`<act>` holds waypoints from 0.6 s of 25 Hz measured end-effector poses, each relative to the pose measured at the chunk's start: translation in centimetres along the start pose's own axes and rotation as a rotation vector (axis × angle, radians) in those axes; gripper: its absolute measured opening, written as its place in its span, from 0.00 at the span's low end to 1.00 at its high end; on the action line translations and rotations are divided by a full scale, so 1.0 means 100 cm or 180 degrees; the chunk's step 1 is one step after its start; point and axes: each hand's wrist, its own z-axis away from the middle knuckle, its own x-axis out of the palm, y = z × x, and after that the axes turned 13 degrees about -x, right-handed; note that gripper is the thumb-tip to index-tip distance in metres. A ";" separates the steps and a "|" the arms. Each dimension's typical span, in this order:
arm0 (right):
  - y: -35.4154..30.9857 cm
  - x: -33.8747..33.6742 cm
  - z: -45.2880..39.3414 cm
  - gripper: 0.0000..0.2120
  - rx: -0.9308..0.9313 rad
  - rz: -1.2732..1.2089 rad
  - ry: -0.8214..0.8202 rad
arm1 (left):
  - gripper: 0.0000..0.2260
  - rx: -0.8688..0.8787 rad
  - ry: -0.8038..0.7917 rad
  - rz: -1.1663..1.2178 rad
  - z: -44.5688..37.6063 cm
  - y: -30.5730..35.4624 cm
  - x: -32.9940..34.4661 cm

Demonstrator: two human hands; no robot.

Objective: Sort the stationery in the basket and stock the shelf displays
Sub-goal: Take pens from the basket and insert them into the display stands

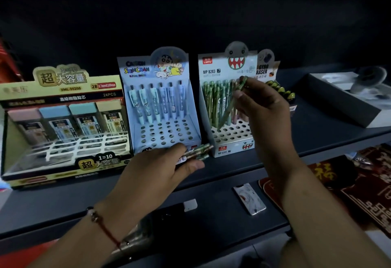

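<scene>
The right hand (pixel 261 102) is raised in front of the green dinosaur display box (pixel 227 107), its thumb and fingers pinched on one green mechanical pencil (pixel 233 98) that slants down toward the perforated tray of that box, its lower end among the pencils already standing there. The left hand (pixel 160 168) sits lower, just in front of the blue Shin-chan pen display (pixel 160 102), fingers curled round a small bundle of green pencils (pixel 198 151) whose ends poke out to the right, toward the base of the dinosaur box (the bundle is blurred, so I can't count them). A red cord bracelet (pixel 103 227) with beads circles the left wrist.

The dinosaur box holds a crowd of green pencils in its back rows, with front holes bare. The Shin-chan display beside it has one row of six pale blue pens at the back. Further left stands a yellow-and-black box of pencil-lead refills (pixel 63 123), a few pastel-capped cases upright in its white grid. Tucked behind the right hand is an eraser display (pixel 267 71), and well off to the right lies a flat grey box (pixel 342 102). All of this rests on a dark shelf (pixel 232 168); below it, red decorative items (pixel 349 187) show on a lower level.
</scene>
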 end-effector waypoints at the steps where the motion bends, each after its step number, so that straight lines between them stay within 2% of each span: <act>1: 0.004 0.004 -0.001 0.12 0.0003 0.0042 0.0036 | 0.19 0.0006 0.0003 0.0001 -0.001 -0.001 0.001; 4: 0.017 0.015 -0.003 0.12 0.0011 0.0171 0.0051 | 0.22 -0.0002 0.0045 0.0020 -0.003 -0.005 0.006; 12: 0.050 0.029 -0.004 0.12 -0.0019 0.0565 -0.0190 | 0.22 0.0041 0.0117 0.0054 -0.001 -0.015 0.009; 15: 0.060 0.027 -0.004 0.13 -0.0092 0.1018 -0.0256 | 0.22 0.0212 0.0290 0.0016 -0.002 -0.013 0.008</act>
